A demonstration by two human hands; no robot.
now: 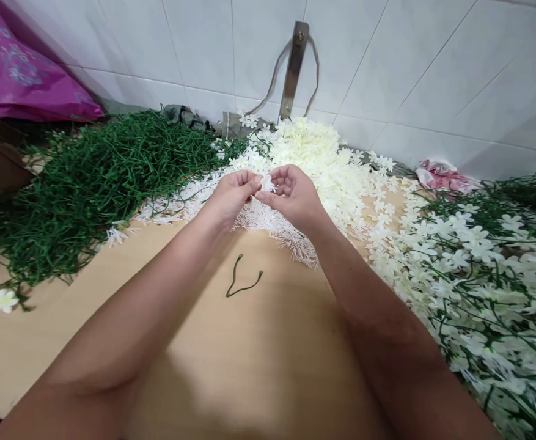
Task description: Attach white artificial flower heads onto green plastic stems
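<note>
A small white artificial flower (268, 183) is held up between my two hands, over the far part of the table. My left hand (233, 194) pinches it from the left with thumb and finger. From the right, the thumb and fingers of my right hand (297, 194) close on the same flower; its underside is hidden. On the table nearer to me lies one bent green plastic stem (228, 296), apart from both hands. Just below and behind my hands spreads a pile of thin white stamen strands (290, 235). Loose cream-white petals (308, 150) are heaped behind them.
A large mound of green stems (107, 171) covers the back left. Assembled white flowers on green stems (492, 293) fill the right side. A metal bracket (294, 70) stands against the tiled wall. A pink bag (29, 73) sits at far left, a red-and-white cloth (446, 177) at back right.
</note>
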